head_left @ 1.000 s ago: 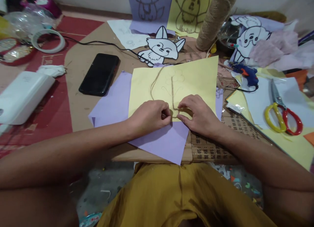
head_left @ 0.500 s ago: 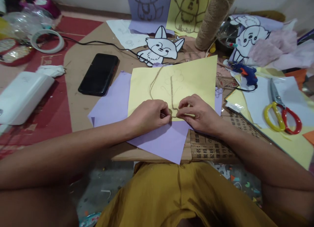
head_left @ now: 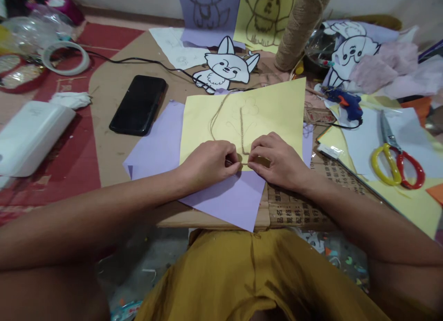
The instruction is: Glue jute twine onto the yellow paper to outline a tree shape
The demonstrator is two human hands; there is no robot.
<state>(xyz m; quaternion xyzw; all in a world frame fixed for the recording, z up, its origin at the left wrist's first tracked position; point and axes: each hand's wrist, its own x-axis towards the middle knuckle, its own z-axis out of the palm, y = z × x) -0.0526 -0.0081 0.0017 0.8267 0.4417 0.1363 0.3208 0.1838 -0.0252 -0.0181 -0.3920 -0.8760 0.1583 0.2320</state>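
Note:
A yellow sheet of paper (head_left: 204,115) with a faint pencilled flower lies over purple paper (head_left: 228,201). Brown twine (head_left: 242,129) runs down the drawn stem and bends toward my fingers near the sheet's lower edge. My left hand (head_left: 212,164) is closed, thumb and forefinger pinching the twine. Just to its right, my right hand (head_left: 277,161) pinches the same twine between its fingertips, a short piece showing between the hands. Another loose length of twine arcs across the sheet's left part, from its top edge to behind my left hand.
A black phone (head_left: 138,105) and a white device (head_left: 34,138) lie to the left, near a tape roll (head_left: 65,71). Scissors (head_left: 396,159) and a blue glue gun (head_left: 346,104) are on the right. Behind stand a twine spool (head_left: 301,30) and a paper fox cutout (head_left: 228,67).
My right hand's fingers have closed in on the twine and shifted slightly left, toward my left hand. The left hand has barely moved.

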